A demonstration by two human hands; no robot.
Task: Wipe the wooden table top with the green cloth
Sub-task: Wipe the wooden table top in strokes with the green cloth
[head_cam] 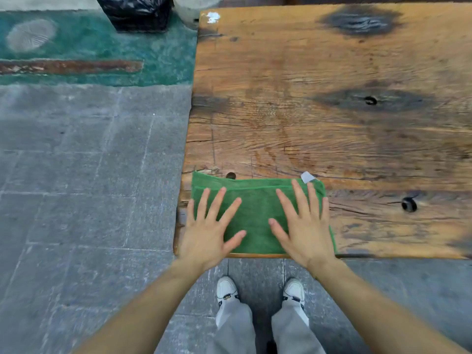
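Setting: grey stone paving (pixel 76 187) is seen below and to the left of the table, with a worn green mat (pixel 102 47) farther off and a black bag (pixel 135 11) standing on it.
Surface: the wooden table top (pixel 319 111) is rough-grained, cracked, darkly stained around several knots, and pierced by small holes (pixel 409 204).
Cloth position: the green cloth (pixel 258 215) is laid folded flat at the near left corner of the table top, its near edge along the table's near edge; a pale tag (pixel 307 177) shows at its far right corner.
Left hand: the left hand (pixel 208 231) is spread wide, palm down, pressed on the cloth's left part; nothing is gripped, and the smallest finger lies just off the cloth's left edge.
Right hand: the right hand (pixel 305 226) is likewise splayed flat on the cloth's right part, with nothing clasped.
Step in hand: by judgement, a first push across the wood is being set up, since nearly the whole top lies beyond the cloth.
Doing it well: even pressure should be kept through both palms so the fold is not rucked; strokes are best run along the grain, overlapped, and carried to the edges.
Care needed: cracks and knot holes may snag the pile, so the cloth should be eased over them; the tag is better tucked under.
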